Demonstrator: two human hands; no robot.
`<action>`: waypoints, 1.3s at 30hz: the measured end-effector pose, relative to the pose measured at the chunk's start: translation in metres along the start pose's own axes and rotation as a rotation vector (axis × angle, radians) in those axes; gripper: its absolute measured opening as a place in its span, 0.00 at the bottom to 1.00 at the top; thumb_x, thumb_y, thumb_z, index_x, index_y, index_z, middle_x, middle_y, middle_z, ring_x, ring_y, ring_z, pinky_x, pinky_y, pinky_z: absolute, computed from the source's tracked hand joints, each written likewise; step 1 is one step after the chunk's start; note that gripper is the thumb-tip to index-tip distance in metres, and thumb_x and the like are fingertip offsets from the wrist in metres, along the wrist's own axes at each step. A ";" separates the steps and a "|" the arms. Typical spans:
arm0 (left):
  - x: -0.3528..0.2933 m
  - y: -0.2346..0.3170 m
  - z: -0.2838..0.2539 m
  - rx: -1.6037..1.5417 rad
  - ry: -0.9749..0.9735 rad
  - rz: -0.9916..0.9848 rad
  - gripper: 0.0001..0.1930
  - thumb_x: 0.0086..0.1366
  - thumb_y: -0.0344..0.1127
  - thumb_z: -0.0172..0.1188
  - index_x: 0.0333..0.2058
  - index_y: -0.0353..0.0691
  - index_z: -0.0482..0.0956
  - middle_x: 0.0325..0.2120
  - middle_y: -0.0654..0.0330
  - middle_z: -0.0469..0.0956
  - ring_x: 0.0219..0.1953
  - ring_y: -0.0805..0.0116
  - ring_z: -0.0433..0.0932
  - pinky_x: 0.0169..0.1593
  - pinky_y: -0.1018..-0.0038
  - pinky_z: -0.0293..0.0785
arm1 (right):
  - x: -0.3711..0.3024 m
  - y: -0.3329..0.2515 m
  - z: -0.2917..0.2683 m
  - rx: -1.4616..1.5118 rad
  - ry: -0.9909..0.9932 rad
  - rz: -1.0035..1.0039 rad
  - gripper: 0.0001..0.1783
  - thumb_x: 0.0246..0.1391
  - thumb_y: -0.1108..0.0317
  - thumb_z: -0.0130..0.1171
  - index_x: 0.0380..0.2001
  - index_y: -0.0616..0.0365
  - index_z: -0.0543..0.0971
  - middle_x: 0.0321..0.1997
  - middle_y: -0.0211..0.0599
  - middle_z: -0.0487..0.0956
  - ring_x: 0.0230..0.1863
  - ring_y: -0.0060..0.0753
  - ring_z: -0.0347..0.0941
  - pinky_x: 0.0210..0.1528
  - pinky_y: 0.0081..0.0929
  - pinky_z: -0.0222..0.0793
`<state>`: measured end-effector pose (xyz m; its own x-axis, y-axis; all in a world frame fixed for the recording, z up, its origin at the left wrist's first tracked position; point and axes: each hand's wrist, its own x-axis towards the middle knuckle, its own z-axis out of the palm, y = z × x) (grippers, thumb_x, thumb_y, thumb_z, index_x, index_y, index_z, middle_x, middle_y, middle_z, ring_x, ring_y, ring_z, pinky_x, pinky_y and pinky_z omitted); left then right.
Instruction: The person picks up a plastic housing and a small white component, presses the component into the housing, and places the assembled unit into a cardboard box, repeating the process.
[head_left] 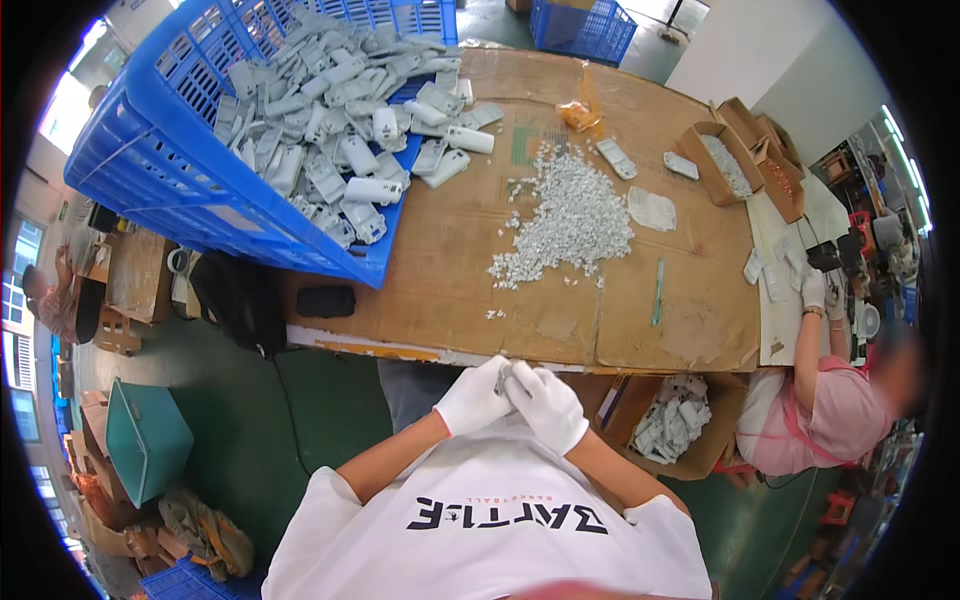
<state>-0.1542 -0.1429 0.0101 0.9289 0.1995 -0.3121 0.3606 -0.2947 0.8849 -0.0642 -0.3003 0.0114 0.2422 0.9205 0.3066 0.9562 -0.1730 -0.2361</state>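
Close to my chest, at the near edge of the table, my left hand (472,400) and my right hand (549,408) meet, both in white gloves. Their fingers are closed together round a small grey piece (503,379), mostly hidden by the gloves, so its exact kind does not show. Beyond them, a spread heap of tiny whitish parts (575,215) lies on the cardboard-covered table (450,310). Two light grey plastic housings (616,158) (681,165) rest past the heap, near a flat whitish piece (652,209). A green pen (658,292) lies to its right.
A blue crate (215,200) tips open at the left, spilling many grey housings (345,150). A black case (326,301) sits by the edge. Small cardboard boxes (712,165) stand far right. Below right is a carton (722,420) of white pieces. A co-worker (815,410) sits at right.
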 end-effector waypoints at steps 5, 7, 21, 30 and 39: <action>0.061 0.062 -0.018 -0.019 0.165 0.157 0.19 0.59 0.34 0.62 0.49 0.37 0.76 0.36 0.45 0.82 0.41 0.52 0.84 0.44 0.65 0.79 | 0.034 0.043 -0.048 -0.018 0.172 0.141 0.25 0.43 0.71 0.63 0.49 0.57 0.76 0.57 0.39 0.72 0.48 0.39 0.75 0.42 0.30 0.77; 0.084 0.076 -0.011 0.069 0.213 0.111 0.17 0.58 0.31 0.60 0.47 0.36 0.76 0.36 0.44 0.82 0.41 0.50 0.84 0.44 0.65 0.79 | 0.028 0.058 -0.060 0.082 0.237 0.221 0.27 0.42 0.75 0.65 0.50 0.57 0.76 0.57 0.41 0.75 0.49 0.44 0.76 0.47 0.34 0.76; 0.222 0.057 -0.108 0.988 1.021 0.231 0.22 0.57 0.34 0.63 0.51 0.39 0.75 0.49 0.52 0.76 0.49 0.53 0.77 0.53 0.61 0.74 | -0.043 0.267 -0.090 -0.053 0.341 0.742 0.12 0.45 0.72 0.65 0.35 0.55 0.78 0.38 0.44 0.75 0.42 0.51 0.74 0.46 0.41 0.72; 0.252 0.008 -0.175 1.298 0.936 -0.166 0.12 0.58 0.42 0.67 0.34 0.43 0.79 0.34 0.56 0.78 0.40 0.57 0.80 0.40 0.63 0.78 | -0.009 0.299 -0.064 -0.299 0.426 0.474 0.17 0.45 0.78 0.57 0.40 0.52 0.79 0.48 0.39 0.79 0.46 0.48 0.76 0.49 0.40 0.74; 0.176 -0.013 -0.109 0.932 0.843 0.018 0.07 0.58 0.31 0.62 0.35 0.40 0.79 0.47 0.51 0.74 0.45 0.48 0.78 0.47 0.55 0.77 | 0.030 0.261 0.000 -0.146 0.335 0.350 0.08 0.46 0.74 0.62 0.30 0.50 0.78 0.36 0.30 0.78 0.38 0.38 0.76 0.41 0.34 0.75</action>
<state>-0.0043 -0.0024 -0.0193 0.7152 0.6219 0.3191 0.5907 -0.7818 0.1997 0.1928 -0.3180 -0.0413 0.5687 0.6398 0.5170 0.8156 -0.5204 -0.2531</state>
